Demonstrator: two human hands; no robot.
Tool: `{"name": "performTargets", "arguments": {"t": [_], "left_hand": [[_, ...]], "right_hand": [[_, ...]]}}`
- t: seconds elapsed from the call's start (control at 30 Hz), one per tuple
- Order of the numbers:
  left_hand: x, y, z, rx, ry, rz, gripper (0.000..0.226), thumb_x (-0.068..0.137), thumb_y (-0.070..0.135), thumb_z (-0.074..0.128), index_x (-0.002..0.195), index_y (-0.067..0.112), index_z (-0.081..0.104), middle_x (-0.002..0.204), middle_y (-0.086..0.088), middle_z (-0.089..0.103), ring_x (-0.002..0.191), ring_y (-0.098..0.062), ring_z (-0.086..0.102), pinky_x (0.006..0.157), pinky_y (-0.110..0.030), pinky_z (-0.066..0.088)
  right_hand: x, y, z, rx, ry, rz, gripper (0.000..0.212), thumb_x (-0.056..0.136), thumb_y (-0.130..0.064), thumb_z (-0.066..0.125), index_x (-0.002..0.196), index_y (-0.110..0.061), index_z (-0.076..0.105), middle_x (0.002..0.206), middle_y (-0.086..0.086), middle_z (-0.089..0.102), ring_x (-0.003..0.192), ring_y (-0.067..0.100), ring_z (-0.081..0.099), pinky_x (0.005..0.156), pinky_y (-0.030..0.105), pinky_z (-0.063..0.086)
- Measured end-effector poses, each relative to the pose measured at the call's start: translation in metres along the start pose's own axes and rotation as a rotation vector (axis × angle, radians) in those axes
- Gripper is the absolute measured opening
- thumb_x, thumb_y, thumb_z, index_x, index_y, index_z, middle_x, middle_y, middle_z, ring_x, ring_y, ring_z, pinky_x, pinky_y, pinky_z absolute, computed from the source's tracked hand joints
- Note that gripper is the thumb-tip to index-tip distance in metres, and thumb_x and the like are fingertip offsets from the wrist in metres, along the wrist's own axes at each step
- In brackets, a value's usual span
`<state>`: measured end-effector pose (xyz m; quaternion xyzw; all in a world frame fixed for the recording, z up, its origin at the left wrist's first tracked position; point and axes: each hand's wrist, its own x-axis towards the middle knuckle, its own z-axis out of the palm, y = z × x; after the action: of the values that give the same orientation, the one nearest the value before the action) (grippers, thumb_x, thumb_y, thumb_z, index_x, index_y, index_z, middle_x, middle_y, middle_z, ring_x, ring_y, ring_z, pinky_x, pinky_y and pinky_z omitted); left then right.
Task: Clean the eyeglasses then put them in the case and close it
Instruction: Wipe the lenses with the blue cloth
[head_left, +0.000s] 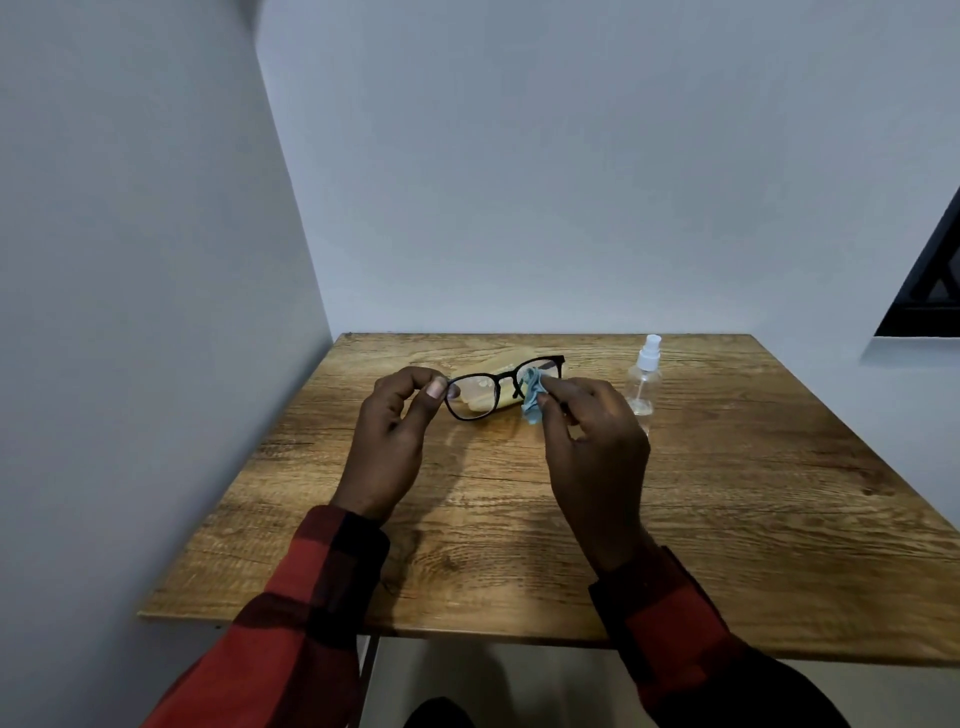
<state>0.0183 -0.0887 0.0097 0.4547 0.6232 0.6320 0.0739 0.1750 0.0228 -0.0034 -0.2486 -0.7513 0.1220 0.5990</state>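
Black-framed eyeglasses (506, 387) are being held above the wooden surface (727, 493), in front of a yellowish case (501, 402) lying on it. The left hand (397, 431) is pinching the frame's left end in its grip, while the right hand (592, 441) is pressing a pinched blue cloth (532, 397) against the right lens. A clear spray bottle (644, 382) is standing just beside the right hand.

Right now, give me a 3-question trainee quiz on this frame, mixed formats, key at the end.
1. True or false: the spray bottle is in the right hand.
2. Which hand pinches the eyeglasses frame at its end?
3. The blue cloth is: A) flat on the table B) held against the glasses C) inside the case

Key: 1 false, it stands on the table; 2 left hand; 3 B.
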Motion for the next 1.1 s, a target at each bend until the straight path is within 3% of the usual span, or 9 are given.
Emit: {"name": "performTargets", "arguments": {"t": [0.17, 0.37, 0.5, 0.77, 0.93, 1.1], "left_hand": [[0.0, 0.002, -0.001, 0.001, -0.019, -0.007, 0.022, 0.101, 0.038, 0.056, 0.092, 0.027, 0.072, 0.11, -0.004, 0.071, 0.119, -0.027, 0.06, 0.105, -0.049, 0.044], [0.002, 0.004, -0.001, 0.01, -0.029, -0.005, 0.022, 0.103, 0.035, 0.055, 0.092, 0.026, 0.072, 0.11, -0.002, 0.071, 0.12, -0.025, 0.059, 0.106, -0.048, 0.044], [0.002, 0.005, 0.003, 0.003, -0.037, -0.011, 0.023, 0.102, 0.035, 0.055, 0.092, 0.023, 0.072, 0.111, -0.004, 0.071, 0.119, -0.027, 0.06, 0.105, -0.052, 0.045], [0.003, 0.003, 0.012, -0.01, -0.027, -0.022, 0.027, 0.097, 0.043, 0.058, 0.096, 0.021, 0.073, 0.113, -0.006, 0.071, 0.119, -0.028, 0.061, 0.104, -0.061, 0.046], [0.006, -0.002, 0.012, -0.009, -0.014, -0.046, 0.021, 0.096, 0.032, 0.057, 0.104, 0.021, 0.073, 0.116, -0.009, 0.069, 0.116, -0.029, 0.063, 0.1, -0.063, 0.048], [0.003, -0.002, 0.011, 0.009, -0.003, -0.042, 0.026, 0.095, 0.047, 0.058, 0.098, 0.026, 0.073, 0.115, -0.007, 0.069, 0.117, -0.026, 0.062, 0.102, -0.06, 0.047]], "right_hand": [[0.016, 0.01, -0.002, 0.058, 0.078, 0.069, 0.017, 0.091, -0.002, 0.071, 0.106, -0.005, 0.076, 0.096, 0.008, 0.074, 0.086, 0.02, 0.07, 0.071, 0.042, 0.06], [0.027, 0.0, 0.001, 0.092, 0.101, 0.051, 0.016, 0.093, -0.001, 0.068, 0.107, -0.003, 0.075, 0.099, 0.009, 0.074, 0.089, 0.021, 0.07, 0.075, 0.041, 0.06], [0.025, -0.008, 0.008, 0.108, 0.049, 0.016, 0.017, 0.094, -0.003, 0.066, 0.108, -0.004, 0.075, 0.1, 0.009, 0.072, 0.09, 0.024, 0.069, 0.075, 0.045, 0.059], [0.008, -0.035, 0.015, 0.083, -0.049, -0.117, 0.019, 0.095, -0.004, 0.063, 0.111, -0.003, 0.074, 0.1, 0.01, 0.071, 0.093, 0.024, 0.067, 0.077, 0.04, 0.056], [-0.009, -0.041, 0.018, 0.004, -0.095, -0.22, 0.019, 0.097, -0.008, 0.063, 0.113, -0.002, 0.073, 0.1, 0.011, 0.071, 0.09, 0.025, 0.066, 0.074, 0.035, 0.055], [-0.012, -0.028, 0.014, -0.057, -0.089, -0.218, 0.018, 0.097, -0.009, 0.064, 0.111, -0.002, 0.074, 0.099, 0.011, 0.073, 0.089, 0.025, 0.067, 0.073, 0.035, 0.055]]}}
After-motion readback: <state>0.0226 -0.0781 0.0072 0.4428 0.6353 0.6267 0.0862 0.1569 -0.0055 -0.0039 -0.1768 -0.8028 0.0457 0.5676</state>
